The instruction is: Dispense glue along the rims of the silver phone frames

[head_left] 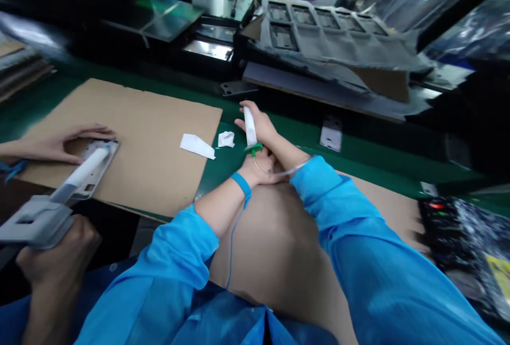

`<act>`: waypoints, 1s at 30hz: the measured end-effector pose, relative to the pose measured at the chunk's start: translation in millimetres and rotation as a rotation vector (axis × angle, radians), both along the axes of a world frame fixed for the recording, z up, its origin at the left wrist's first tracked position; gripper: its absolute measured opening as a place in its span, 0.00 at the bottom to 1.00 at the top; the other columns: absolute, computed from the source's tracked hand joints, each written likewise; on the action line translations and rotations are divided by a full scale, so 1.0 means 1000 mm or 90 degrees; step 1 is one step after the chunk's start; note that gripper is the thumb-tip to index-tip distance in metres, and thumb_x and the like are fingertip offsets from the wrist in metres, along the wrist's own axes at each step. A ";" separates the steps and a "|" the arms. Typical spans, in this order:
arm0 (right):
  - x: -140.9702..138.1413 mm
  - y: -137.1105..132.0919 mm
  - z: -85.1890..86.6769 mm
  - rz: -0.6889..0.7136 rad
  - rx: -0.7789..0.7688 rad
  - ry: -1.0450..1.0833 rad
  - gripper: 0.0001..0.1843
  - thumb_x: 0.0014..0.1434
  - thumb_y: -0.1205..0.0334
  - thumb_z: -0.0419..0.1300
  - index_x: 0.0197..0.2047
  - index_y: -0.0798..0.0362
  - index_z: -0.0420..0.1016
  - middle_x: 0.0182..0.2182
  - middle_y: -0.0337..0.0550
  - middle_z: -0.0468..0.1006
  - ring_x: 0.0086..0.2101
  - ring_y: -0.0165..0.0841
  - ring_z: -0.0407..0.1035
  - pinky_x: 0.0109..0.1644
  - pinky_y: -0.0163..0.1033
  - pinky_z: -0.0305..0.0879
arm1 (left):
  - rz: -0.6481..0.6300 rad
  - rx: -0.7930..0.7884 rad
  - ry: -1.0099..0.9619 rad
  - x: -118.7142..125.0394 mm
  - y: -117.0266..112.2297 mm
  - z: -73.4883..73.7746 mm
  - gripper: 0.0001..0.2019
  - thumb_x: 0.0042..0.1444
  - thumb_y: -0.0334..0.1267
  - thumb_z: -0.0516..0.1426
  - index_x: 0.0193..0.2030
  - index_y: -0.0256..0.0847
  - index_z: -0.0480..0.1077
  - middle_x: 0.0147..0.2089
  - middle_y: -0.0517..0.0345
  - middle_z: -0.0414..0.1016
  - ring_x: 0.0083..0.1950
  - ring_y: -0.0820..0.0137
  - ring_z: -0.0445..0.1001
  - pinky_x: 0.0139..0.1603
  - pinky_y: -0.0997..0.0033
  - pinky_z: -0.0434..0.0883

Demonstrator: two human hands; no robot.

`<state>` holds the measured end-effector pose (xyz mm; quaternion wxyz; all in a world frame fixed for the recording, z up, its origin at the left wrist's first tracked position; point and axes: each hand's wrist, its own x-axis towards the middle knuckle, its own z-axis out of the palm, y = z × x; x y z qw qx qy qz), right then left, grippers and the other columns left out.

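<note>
A white dispensing syringe (249, 124) stands tilted in my right hand (261, 121), its barrel against the palm with the fingers partly round it. Its lower end carries a green cap (253, 148), from which a thin clear hose (292, 169) runs toward my right sleeve. Just below the cap is my left hand (258, 169), closed, with its fingers curled under my right wrist. What it grips, if anything, is hidden. A blue wristband (241, 183) with a cord circles my left wrist. Two white paper scraps, one torn (197, 146) and one crumpled (226, 139), lie left of my hands.
At left a co-worker's hand (59, 143) steadies a metal frame (104, 162) on cardboard (159, 122), while the other holds a grey caulking gun (40, 223). A stacked tray (314, 32) of frames stands behind. Small metal plate (331, 132) and black device (442, 228) lie right.
</note>
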<state>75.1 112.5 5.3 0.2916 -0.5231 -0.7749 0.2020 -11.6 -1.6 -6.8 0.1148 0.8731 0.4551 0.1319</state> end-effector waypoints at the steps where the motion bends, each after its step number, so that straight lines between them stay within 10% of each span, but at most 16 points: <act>1: -0.009 0.013 -0.002 -0.014 -0.019 -0.018 0.38 0.70 0.53 0.67 0.79 0.48 0.65 0.68 0.56 0.83 0.65 0.57 0.80 0.73 0.64 0.75 | -0.003 -0.016 0.022 0.002 -0.001 0.000 0.52 0.58 0.67 0.69 0.82 0.36 0.70 0.83 0.31 0.67 0.85 0.28 0.60 0.87 0.32 0.56; 5: -0.033 0.056 -0.011 -0.026 -0.013 -0.102 0.41 0.70 0.51 0.68 0.80 0.51 0.64 0.68 0.60 0.81 0.67 0.58 0.77 0.75 0.67 0.72 | -0.028 -0.067 0.088 0.006 -0.004 0.005 0.56 0.64 0.64 0.65 0.89 0.32 0.54 0.91 0.33 0.47 0.90 0.28 0.47 0.91 0.28 0.41; 11: -0.047 0.082 -0.011 -0.046 -0.029 -0.130 0.43 0.72 0.59 0.68 0.84 0.56 0.59 0.69 0.63 0.79 0.69 0.62 0.75 0.75 0.71 0.70 | -0.066 -0.088 0.137 0.002 -0.006 0.012 0.50 0.64 0.57 0.64 0.87 0.33 0.61 0.91 0.36 0.49 0.91 0.32 0.48 0.92 0.30 0.40; 24: 0.000 0.031 0.004 -0.282 -0.053 -0.177 0.46 0.73 0.42 0.69 0.74 0.71 0.59 0.65 0.82 0.78 0.72 0.69 0.68 0.73 0.76 0.65 | -0.043 -0.080 0.071 0.005 -0.009 0.006 0.51 0.66 0.59 0.65 0.87 0.32 0.59 0.90 0.31 0.50 0.90 0.21 0.40 0.89 0.23 0.40; 30: 0.064 0.018 0.005 -0.258 -0.029 -0.150 0.39 0.70 0.53 0.74 0.73 0.62 0.64 0.56 0.67 0.86 0.58 0.56 0.83 0.68 0.64 0.76 | -0.033 -0.081 0.043 0.002 -0.007 0.009 0.52 0.67 0.68 0.66 0.87 0.37 0.62 0.90 0.29 0.50 0.91 0.24 0.43 0.90 0.25 0.39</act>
